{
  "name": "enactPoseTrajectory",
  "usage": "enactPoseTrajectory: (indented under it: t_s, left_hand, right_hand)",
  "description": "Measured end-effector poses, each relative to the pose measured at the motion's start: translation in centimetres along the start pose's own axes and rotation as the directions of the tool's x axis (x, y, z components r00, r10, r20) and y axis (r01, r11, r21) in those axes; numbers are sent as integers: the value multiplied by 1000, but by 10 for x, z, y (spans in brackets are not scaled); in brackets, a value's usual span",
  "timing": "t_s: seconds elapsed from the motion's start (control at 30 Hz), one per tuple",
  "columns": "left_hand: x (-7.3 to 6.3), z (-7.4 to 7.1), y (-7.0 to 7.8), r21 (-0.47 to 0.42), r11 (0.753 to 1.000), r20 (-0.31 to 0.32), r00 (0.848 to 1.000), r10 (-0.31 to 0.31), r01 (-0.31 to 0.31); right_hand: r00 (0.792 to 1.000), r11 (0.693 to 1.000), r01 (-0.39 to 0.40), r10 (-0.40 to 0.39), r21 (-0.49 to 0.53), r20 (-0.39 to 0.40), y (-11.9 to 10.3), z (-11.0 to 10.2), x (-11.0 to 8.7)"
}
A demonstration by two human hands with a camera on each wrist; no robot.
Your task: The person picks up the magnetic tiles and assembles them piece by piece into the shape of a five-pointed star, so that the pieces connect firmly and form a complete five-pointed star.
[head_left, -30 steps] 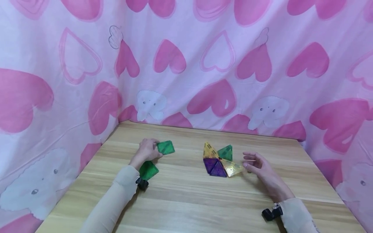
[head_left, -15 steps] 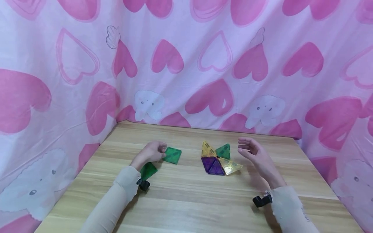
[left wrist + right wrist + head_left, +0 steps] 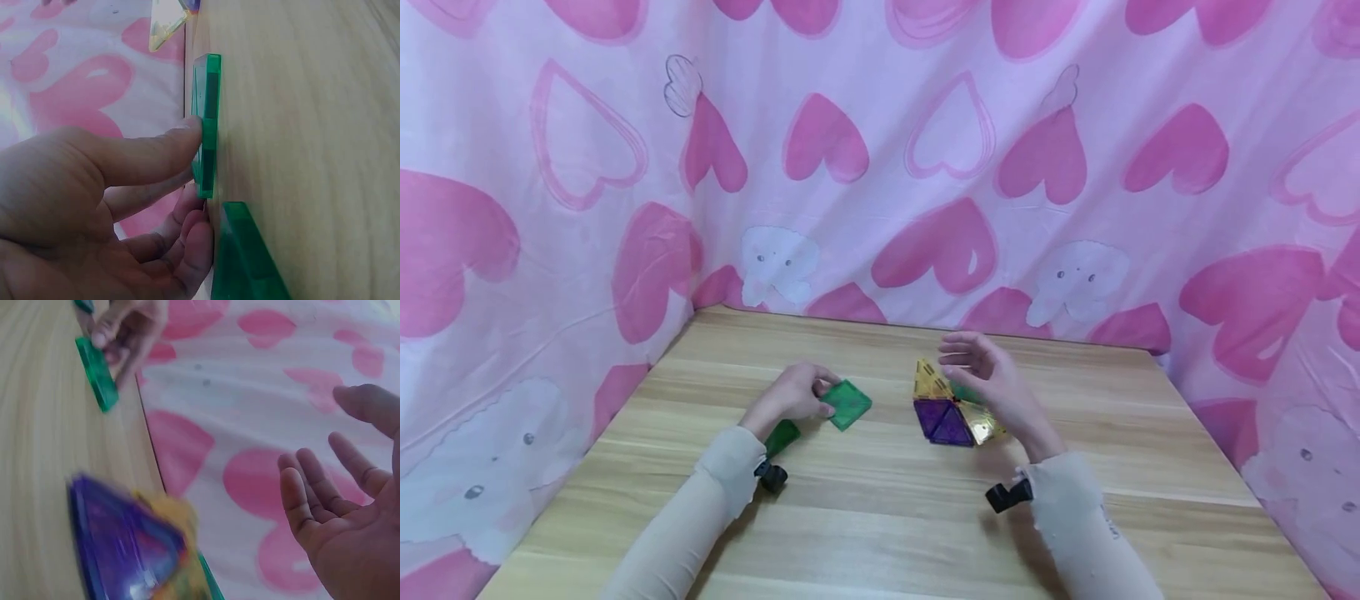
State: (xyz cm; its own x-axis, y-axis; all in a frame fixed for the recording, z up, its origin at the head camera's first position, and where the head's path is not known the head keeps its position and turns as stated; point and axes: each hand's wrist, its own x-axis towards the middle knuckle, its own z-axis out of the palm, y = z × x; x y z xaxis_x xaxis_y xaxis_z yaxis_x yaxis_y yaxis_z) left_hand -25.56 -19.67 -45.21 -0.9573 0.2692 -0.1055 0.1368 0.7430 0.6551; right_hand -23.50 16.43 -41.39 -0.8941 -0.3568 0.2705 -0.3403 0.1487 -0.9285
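Note:
My left hand (image 3: 792, 393) pinches a translucent green square magnetic tile (image 3: 850, 405) at its left edge. In the left wrist view the thumb lies on the face of this tile (image 3: 210, 134), which stands close over the wood. A second green tile (image 3: 782, 437) lies beneath the left wrist, partly hidden. My right hand (image 3: 996, 387) hovers over a cluster of tiles with fingers loosely bent and nothing in them. The cluster joins purple triangles (image 3: 951, 425), yellow triangles (image 3: 929, 383) and a green triangle (image 3: 964, 392), which the right hand mostly covers.
The tiles are on a wooden table (image 3: 865, 517) with light grain. Behind and to the left hangs a pink curtain (image 3: 880, 133) printed with hearts, meeting the table's back edge. Each wrist wears a small black camera (image 3: 1009, 496).
My right hand has moved left from beside the cluster to over it. My left hand has carried the green square right, toward the cluster, and turned it a little.

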Motion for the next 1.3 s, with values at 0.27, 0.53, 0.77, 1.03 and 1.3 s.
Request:
enactPoseTrajectory:
  t_s: [0.27, 0.53, 0.77, 1.03, 1.3]
  left_hand:
    - [-1, -7, 0, -66, 998, 44, 999, -9, 12]
    - [-1, -10, -1, -85, 996, 94, 995, -16, 25]
    - [-3, -16, 0, -56, 998, 132, 991, -22, 29]
    - [-6, -18, -2, -42, 999, 198, 980, -9, 18]
    - [-5, -14, -1, -1, 1000, 213, 977, 22, -22]
  right_hand:
    - [991, 999, -39, 42, -32, 127, 7, 58, 14]
    - [965, 985, -137, 156, -101, 212, 25, 95, 5]
    - [950, 975, -158, 193, -153, 247, 35, 107, -1]
    - [955, 944, -80, 165, -319, 247, 41, 112, -4]
    - [966, 921, -11, 110, -389, 232, 48, 116, -3]
